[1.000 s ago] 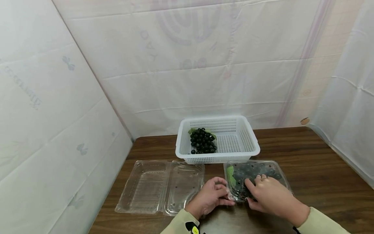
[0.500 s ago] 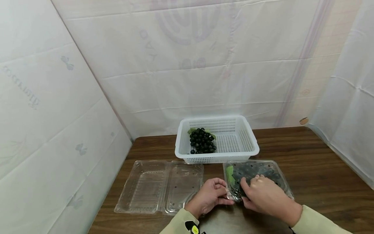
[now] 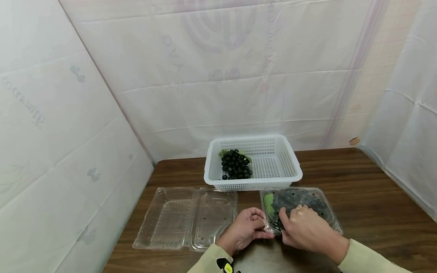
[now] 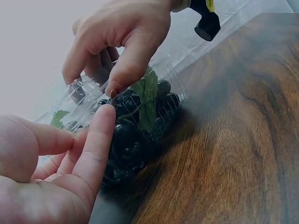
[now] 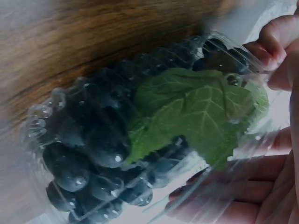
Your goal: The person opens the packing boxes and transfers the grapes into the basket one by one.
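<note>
Glossy plastic box (image 3: 328,205), apparently smooth

free: table (image 3: 379,201) right of grape box (image 3: 297,196) | obstacle: basket (image 3: 254,183) behind

Box (image 3: 329,207) clear; grapes (image 5: 110,140) — blue-black; leaf (image 5: 196,107) green, pale-veined; basket (image 3: 256,182) white; table (image 3: 372,201) brown — wood-grained; sleeves (image 3: 367,258) beige.
</note>
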Demonstrator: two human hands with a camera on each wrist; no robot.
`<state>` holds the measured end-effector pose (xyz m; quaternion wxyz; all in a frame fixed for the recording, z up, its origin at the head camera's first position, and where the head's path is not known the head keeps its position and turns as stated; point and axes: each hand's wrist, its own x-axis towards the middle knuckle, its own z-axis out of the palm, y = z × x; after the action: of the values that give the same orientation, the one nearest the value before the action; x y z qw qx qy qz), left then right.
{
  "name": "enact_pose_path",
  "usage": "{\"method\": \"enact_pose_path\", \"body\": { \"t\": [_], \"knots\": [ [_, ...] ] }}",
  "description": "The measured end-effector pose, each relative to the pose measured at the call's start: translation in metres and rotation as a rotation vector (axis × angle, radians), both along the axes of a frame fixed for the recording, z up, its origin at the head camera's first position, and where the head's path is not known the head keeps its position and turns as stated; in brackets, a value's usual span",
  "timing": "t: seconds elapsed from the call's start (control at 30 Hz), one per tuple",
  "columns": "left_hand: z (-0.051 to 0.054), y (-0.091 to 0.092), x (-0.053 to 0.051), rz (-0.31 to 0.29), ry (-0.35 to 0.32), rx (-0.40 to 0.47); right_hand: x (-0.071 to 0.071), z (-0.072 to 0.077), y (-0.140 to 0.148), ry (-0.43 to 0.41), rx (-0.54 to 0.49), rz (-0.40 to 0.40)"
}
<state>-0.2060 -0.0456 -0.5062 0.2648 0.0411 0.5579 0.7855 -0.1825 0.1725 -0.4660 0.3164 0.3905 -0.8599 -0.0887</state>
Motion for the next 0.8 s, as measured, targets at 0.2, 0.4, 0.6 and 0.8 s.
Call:
{"method": "enact_pose_path", "body": {
  "t": [0.2, 0.4, 0.6, 0.8],
  "knots": [
    [0.0, 0.001, 0.001, 0.01, 0.002, 0.0, -0.003, -0.005, 0.002, 0.031, -0.037, 0.044],
    [-0.001, 0.0, 0.001, 0.017, 0.019, 0.0, -0.005, -0.005, 0.003, 0.035, -0.043, 0.059],
    [0.0, 0.001, 0.005, -0.02, 0.024, 0.006, -0.01, 0.005, 0.004, -0.006, -0.113, 0.017],
    [0.003, -0.003, 0.008, -0.01, 0.016, -0.039, -0.007, 0.008, 0.003, -0.13, -0.035, -0.019]
  ]
}}
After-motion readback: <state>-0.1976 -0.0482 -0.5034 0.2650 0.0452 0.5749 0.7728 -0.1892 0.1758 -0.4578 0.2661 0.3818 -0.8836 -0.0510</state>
